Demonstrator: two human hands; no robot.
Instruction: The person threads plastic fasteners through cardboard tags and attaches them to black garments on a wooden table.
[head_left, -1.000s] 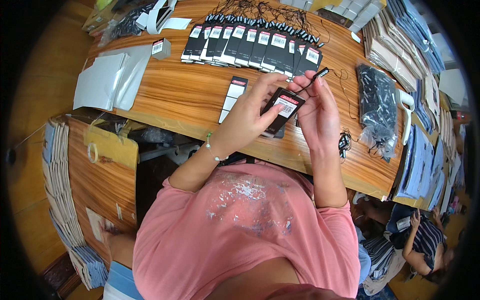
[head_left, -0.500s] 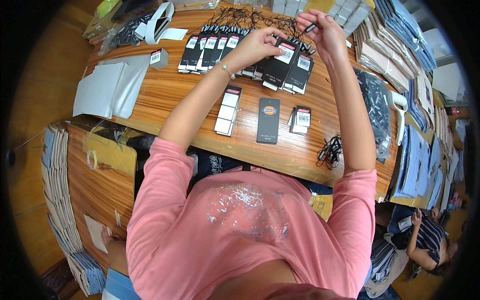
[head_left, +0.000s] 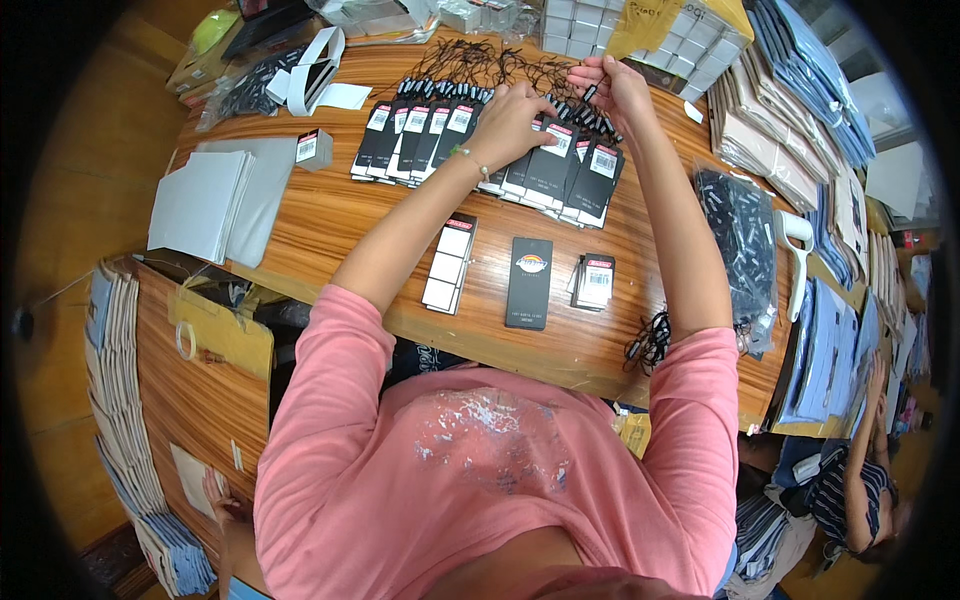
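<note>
Black hang tags [head_left: 552, 175] with white barcode labels lie overlapped in a row across the table, their black strings [head_left: 470, 62] trailing toward the back. My left hand [head_left: 508, 122] rests over the middle of the row, thumb on a tag's upper edge and apart from the index finger. Beyond the row's right end, my right hand [head_left: 622, 92] pinches a hang tag string by its small black plastic end [head_left: 590, 92]. Nearer me lie a white label strip [head_left: 449, 268], a single dark hang tag [head_left: 529, 285] with a colourful emblem, and a small label stack [head_left: 596, 282].
Bundled loose strings [head_left: 650, 340] lie by the front edge. Right stand a bag of black plastic pieces [head_left: 737, 240], a white-handled tool [head_left: 797, 250] and stacked folded garments [head_left: 755, 125]. White sheets [head_left: 200, 205] lie left; a box of white packs [head_left: 600, 30] is behind. Another person [head_left: 858, 490] sits lower right.
The raised tag under my left hand is now down in the row, and that hand's fingers have spread. My right hand has lowered slightly, turning its string end. The view has shifted.
</note>
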